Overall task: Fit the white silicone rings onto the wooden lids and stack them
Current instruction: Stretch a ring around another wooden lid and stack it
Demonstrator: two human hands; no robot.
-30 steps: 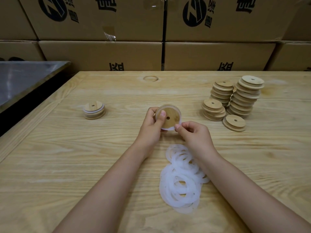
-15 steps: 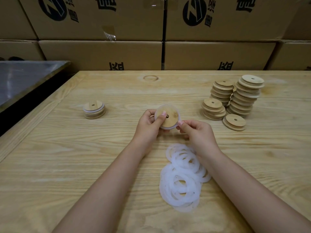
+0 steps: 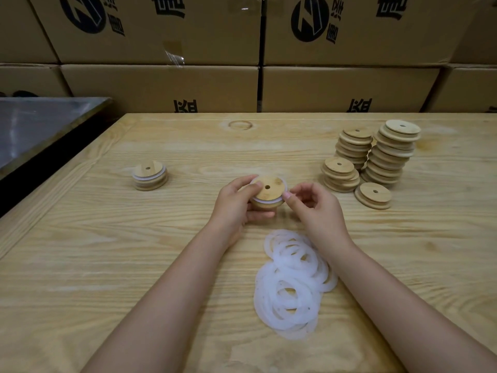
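Wooden lid (image 3: pixel 267 191), white ring (image 3: pixel 265 202) seated round it, held just above the table (image 3: pixel 107 265). Left hand (image 3: pixel 236 208) fingers curled round the lid; right hand (image 3: pixel 318 211) fingers pinching the ring's edge. Loose rings (image 3: pixel 293 284) heaped nearer; finished stack (image 3: pixel 149 175) off left, bare lids (image 3: pixel 376 157) stacked right.

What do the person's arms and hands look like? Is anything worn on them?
The left forearm and right forearm are bare up to the frame's edge, with no sleeves. The left hand and right hand wear no gloves, and no watch or jewellery shows. The nails look short and unpainted.
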